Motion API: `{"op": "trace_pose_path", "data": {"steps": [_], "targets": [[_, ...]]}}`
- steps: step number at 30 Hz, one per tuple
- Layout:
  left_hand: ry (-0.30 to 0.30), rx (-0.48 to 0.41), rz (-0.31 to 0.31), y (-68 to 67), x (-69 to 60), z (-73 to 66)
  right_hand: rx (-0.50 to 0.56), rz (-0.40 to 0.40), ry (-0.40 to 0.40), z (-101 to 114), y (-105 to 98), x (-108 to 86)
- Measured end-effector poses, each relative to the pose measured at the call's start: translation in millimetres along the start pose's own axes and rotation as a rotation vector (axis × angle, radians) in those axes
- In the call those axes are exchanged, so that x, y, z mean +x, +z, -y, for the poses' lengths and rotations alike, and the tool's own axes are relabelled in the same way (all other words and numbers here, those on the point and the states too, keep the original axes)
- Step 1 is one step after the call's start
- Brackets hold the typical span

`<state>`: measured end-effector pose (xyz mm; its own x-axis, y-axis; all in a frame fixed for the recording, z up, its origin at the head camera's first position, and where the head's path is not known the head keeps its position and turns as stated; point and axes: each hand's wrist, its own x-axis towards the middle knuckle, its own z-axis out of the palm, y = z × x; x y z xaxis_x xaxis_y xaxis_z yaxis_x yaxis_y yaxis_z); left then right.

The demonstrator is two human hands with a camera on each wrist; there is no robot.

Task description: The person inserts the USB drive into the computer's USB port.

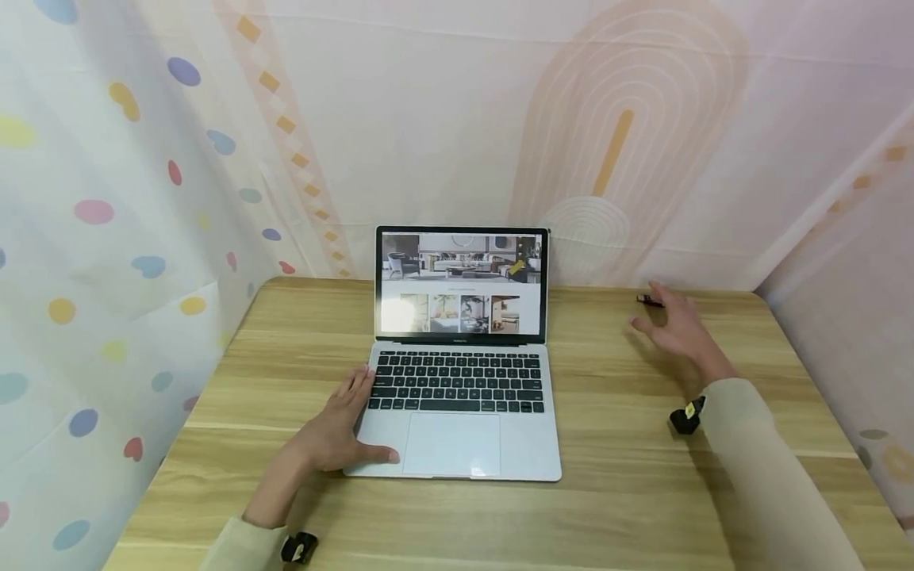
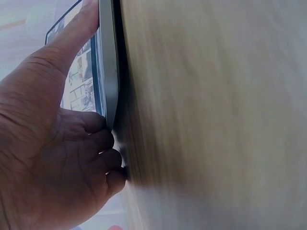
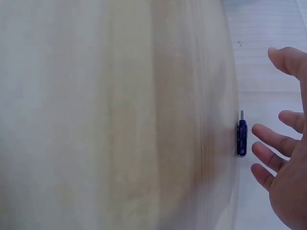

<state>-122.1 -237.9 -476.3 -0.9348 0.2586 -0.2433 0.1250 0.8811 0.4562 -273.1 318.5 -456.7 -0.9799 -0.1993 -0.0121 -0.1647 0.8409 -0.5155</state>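
Observation:
An unfolded silver laptop (image 1: 453, 444) with black keys and a lit screen (image 1: 460, 281) stands in the middle of the table. My left hand (image 1: 332, 432) holds its left side, with the thumb on the palm rest. In the left wrist view, the curled fingers (image 2: 111, 160) of that hand meet the laptop's edge (image 2: 109, 72). Toward the back right of the table lies a small dark USB flash drive (image 1: 650, 300), its metal plug showing. My right hand (image 1: 678, 325) hovers beside the drive (image 3: 242, 139), fingers spread and apart from it in the right wrist view.
The wood-grain table (image 1: 614, 492) ends at the back against a patterned cloth (image 1: 443, 119). Another cloth with coloured spots (image 1: 93, 317) hangs on the left. Dark wrist devices (image 1: 685, 420) sit at both sleeves.

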Motion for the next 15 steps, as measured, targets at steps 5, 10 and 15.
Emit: {"op": "trace_pose_path", "data": {"steps": [5,10,15], "targets": [[-0.007,0.006,0.002,1.2,0.8,0.1,-0.022,-0.005,0.009,-4,-3,4.0],[-0.006,0.008,-0.001,1.3,0.9,0.0,-0.032,-0.019,0.028,-10,-3,8.7],[-0.003,0.002,-0.003,1.1,-0.2,-0.6,-0.02,-0.013,0.054,-17,-4,12.6]]}}
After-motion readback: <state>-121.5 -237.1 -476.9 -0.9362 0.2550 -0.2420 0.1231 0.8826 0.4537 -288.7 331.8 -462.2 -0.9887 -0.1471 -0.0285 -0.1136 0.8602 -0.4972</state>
